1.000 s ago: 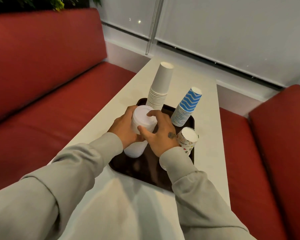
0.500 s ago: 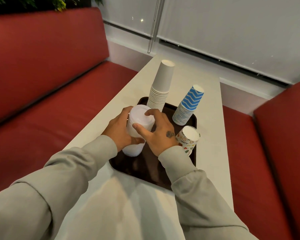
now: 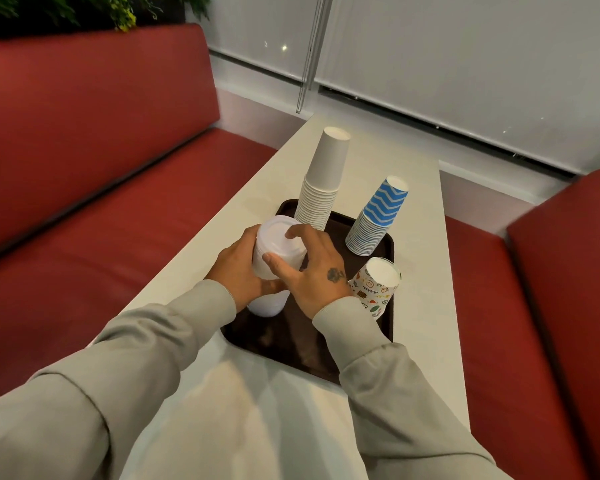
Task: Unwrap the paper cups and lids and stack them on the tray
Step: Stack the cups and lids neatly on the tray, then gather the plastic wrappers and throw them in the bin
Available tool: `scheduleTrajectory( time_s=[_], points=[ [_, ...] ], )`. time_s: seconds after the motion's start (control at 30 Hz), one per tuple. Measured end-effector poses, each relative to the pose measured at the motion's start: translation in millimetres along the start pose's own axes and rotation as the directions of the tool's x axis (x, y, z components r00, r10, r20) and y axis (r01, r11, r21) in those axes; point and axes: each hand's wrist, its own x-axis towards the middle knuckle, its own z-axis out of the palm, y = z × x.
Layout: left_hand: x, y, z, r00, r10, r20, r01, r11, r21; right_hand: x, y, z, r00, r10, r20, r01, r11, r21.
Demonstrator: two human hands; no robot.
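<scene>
On a dark tray [image 3: 378,327] holding three cup stacks, the white lid stack [image 3: 274,268] stands near-upright at the front left corner. The left hand [image 3: 238,271] wraps its side; the right hand [image 3: 312,271] caps its top, fingers curled over the rim.

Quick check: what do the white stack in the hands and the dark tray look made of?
White stack: looks like thin translucent plastic lids, smooth and slightly glossy, with a moulded raised rim on top; a wrapper may be over them, I cannot tell. Dark tray: probably hard plastic, dark brown, faintly reflective with rounded corners and a raised lip.
</scene>
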Motion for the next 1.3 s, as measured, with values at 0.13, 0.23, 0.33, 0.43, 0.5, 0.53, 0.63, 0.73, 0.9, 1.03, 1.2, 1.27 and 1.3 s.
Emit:
scheduleTrajectory(
  time_s=[0.13,0.23,0.33,0.43,0.5,0.53,0.63,0.73,0.9,1.03,1.2,1.27,1.3],
  points=[
    [2,-2,0,1.0,-0.013,-0.003,0.013,1.0,-0.021,2,1,1,1.0,0.002,-0.006,-0.002,1.0,-0.003],
    [3,-4,0,1.0,-0.005,0.007,0.005,0.999,-0.033,1,2,0,1.0,-0.001,-0.02,0.0,1.0,-0.003],
    [3,-8,-5,1.0,0.009,0.009,-0.009,0.999,-0.034,-2,-1,-4,0.999,-0.027,-0.031,0.027,0.999,-0.018],
    [-5,-12,-18,0.999,0.028,0.029,-0.029,0.999,0.021,-5,-9,-15,0.996,-0.056,-0.065,0.053,0.998,-0.044],
    [-13,-15,-31,0.998,0.046,0.03,-0.048,0.998,0.047,-8,-16,-23,0.992,-0.082,-0.095,0.074,0.993,-0.087],
    [-20,-17,-39,0.998,0.055,0.02,-0.056,0.997,0.054,-12,-23,-25,0.987,-0.103,-0.121,0.09,0.99,-0.107],
    [-48,-22,-66,0.996,0.082,-0.038,-0.079,0.993,0.083,-31,-46,-26,0.961,-0.189,-0.202,0.172,0.98,-0.101],
    [-89,-29,-90,0.988,0.088,-0.127,-0.081,0.995,0.059,-56,-72,-9,0.95,-0.276,-0.143,0.268,0.961,-0.072],
    [-177,-62,-119,0.961,0.006,-0.278,-0.007,1.0,-0.004,-103,-105,56,0.936,-0.349,0.041,0.349,0.937,0.013],
    [-242,-105,-135,0.924,-0.058,-0.377,0.059,0.998,-0.01,-140,-119,112,0.894,-0.404,0.193,0.384,0.913,0.136],
    [-327,-159,-159,0.825,-0.238,-0.513,0.259,0.965,-0.032,-181,-149,180,0.795,-0.424,0.434,0.34,0.904,0.26],
    [-369,-185,-172,0.768,-0.306,-0.563,0.361,0.933,-0.016,-206,-167,215,0.716,-0.424,0.555,0.333,0.906,0.263],
    [-388,-199,-177,0.743,-0.324,-0.586,0.404,0.915,0.006,-217,-175,230,0.677,-0.41,0.611,0.328,0.911,0.248]
  ],
)
